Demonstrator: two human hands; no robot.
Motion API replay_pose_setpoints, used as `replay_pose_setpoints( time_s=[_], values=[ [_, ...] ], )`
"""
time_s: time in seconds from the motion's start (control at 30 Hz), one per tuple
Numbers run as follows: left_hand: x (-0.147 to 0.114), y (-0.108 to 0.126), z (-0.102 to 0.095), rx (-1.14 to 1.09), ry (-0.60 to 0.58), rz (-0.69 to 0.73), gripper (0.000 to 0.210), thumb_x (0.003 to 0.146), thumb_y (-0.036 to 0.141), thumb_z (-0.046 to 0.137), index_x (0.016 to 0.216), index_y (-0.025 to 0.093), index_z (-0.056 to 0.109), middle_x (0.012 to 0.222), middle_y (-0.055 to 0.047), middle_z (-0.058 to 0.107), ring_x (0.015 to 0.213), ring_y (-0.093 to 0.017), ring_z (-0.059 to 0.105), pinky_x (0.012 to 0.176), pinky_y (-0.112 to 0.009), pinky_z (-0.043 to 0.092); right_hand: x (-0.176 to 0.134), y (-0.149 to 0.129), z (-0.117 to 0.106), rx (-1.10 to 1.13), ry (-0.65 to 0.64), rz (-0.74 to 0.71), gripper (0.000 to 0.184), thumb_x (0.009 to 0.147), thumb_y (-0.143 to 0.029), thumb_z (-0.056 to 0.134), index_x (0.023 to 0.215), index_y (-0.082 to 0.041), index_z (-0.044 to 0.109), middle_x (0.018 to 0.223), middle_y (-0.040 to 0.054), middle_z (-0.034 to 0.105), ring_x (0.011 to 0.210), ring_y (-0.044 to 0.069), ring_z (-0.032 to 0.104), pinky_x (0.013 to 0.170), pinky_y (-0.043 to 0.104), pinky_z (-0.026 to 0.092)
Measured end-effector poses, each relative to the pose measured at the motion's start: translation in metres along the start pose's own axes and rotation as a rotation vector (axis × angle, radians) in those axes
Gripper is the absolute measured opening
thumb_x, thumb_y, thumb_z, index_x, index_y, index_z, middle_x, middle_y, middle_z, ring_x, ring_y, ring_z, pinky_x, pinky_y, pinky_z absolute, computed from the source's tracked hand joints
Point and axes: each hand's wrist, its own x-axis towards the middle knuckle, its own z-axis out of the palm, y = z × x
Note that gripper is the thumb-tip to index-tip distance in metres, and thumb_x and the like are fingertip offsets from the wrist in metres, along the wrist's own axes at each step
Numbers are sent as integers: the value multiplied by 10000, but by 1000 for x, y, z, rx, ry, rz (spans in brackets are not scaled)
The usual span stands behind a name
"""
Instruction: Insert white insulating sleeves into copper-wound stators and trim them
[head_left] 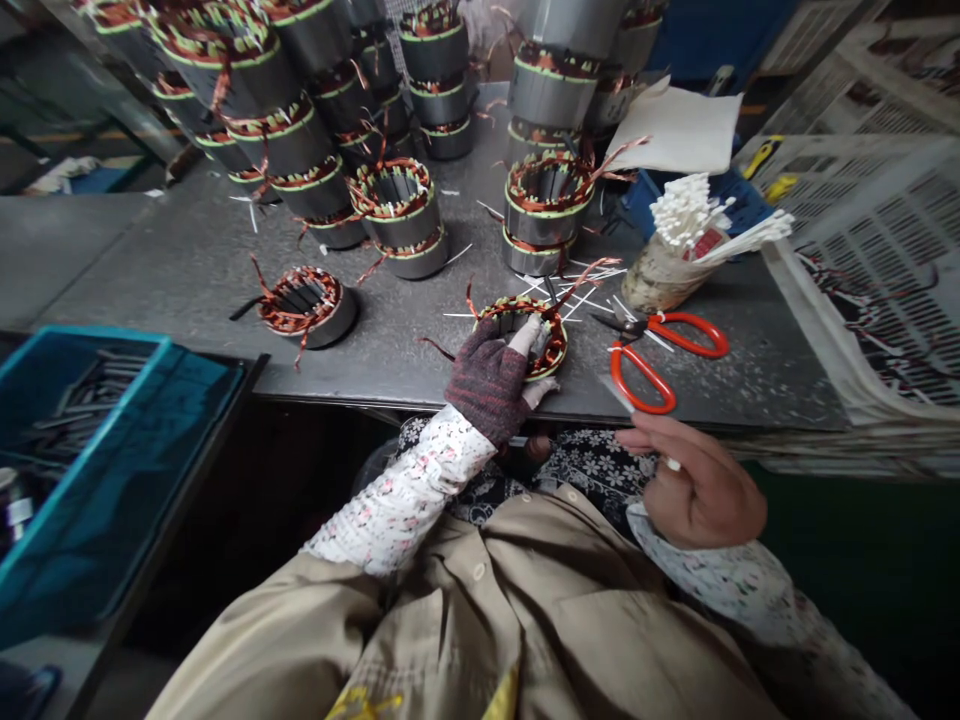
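Observation:
My left hand [491, 385], in a dark fingerless knit glove with pale wraps on the fingers, grips the near side of a motor stator [555, 350]. Its fingers reach over the rim into the bore. Copper windings line this stator, and lead wires stick out from its top. My right hand [697, 480] is bare and hovers just off the table's front edge, fingers pressed together. From its fingertips runs a thin pale strip [616, 393], blurred. Red-handled scissors [641, 390] lie between the stator and that hand. Loose white ties [589, 290] are scattered behind the stator.
Another stator [311, 305] sits at left, with stacked stators [405, 220] behind. At right stand a cup of white ties [667, 270] and a white slotted crate [862, 370]. A blue bin [142, 480] of grey strips is at lower left.

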Motion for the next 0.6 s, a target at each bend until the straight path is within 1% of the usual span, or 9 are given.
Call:
replay_pose_setpoints(
  time_s=[0.07, 0.1, 0.23, 0.37, 0.4, 0.53, 0.6],
  values=[
    [-1, 0, 0, -1, -15, -10, 769, 886, 432, 718, 1497, 140, 353, 1100, -108, 726, 1072, -246, 697, 1169, -511, 444, 0, 0, 0, 4, 34, -46, 361, 891, -75, 511, 1188, -197, 675, 1048, 88, 788, 913, 212, 774, 829, 340, 652],
    [-1, 0, 0, 7, -21, -14, 772, 889, 438, 714, 1502, 150, 344, 1110, -104, 724, 1071, -243, 698, 1168, -509, 448, 1, -1, 0, 13, 39, -61, 363, 889, -78, 518, 1195, -197, 673, 1027, 83, 791, 903, 209, 774, 821, 335, 653],
    [0, -1, -1, 40, -41, -10, 765, 888, 447, 712, 1493, 153, 347, 1040, -78, 728, 1038, -248, 713, 1163, -521, 457, 6, -5, 7, 113, -33, -30, 308, 915, -88, 472, 1133, -200, 657, 956, 73, 796, 831, 183, 778, 705, 290, 656],
    [0, -1, -1, 35, -43, -5, 716, 927, 444, 653, 1498, 152, 335, 969, -48, 732, 980, -231, 721, 1165, -515, 454, 7, -8, 15, 243, -5, -97, 202, 952, -150, 465, 1037, -202, 640, 961, 101, 793, 956, 227, 768, 770, 374, 665],
    [0, -1, -1, 30, -42, -2, 702, 934, 438, 640, 1495, 146, 338, 974, -50, 735, 982, -231, 720, 1165, -510, 453, 5, -8, 17, 267, 1, -98, 179, 959, -169, 467, 1004, -204, 637, 944, 103, 793, 957, 233, 764, 768, 387, 664],
    [0, -2, -1, 27, -56, 4, 701, 921, 419, 649, 1479, 103, 365, 1006, -81, 738, 1017, -243, 710, 1177, -495, 439, -4, -4, 22, 280, 28, -17, 157, 944, -160, 485, 964, -203, 635, 894, 90, 787, 844, 216, 761, 712, 366, 656],
    [0, -2, -1, 29, -61, 1, 707, 928, 434, 632, 1496, 120, 352, 1009, -80, 733, 1028, -241, 706, 1185, -503, 426, -8, -2, 21, 253, 43, -2, 159, 932, -148, 491, 956, -202, 638, 883, 90, 785, 824, 218, 763, 707, 365, 655]
  ],
)
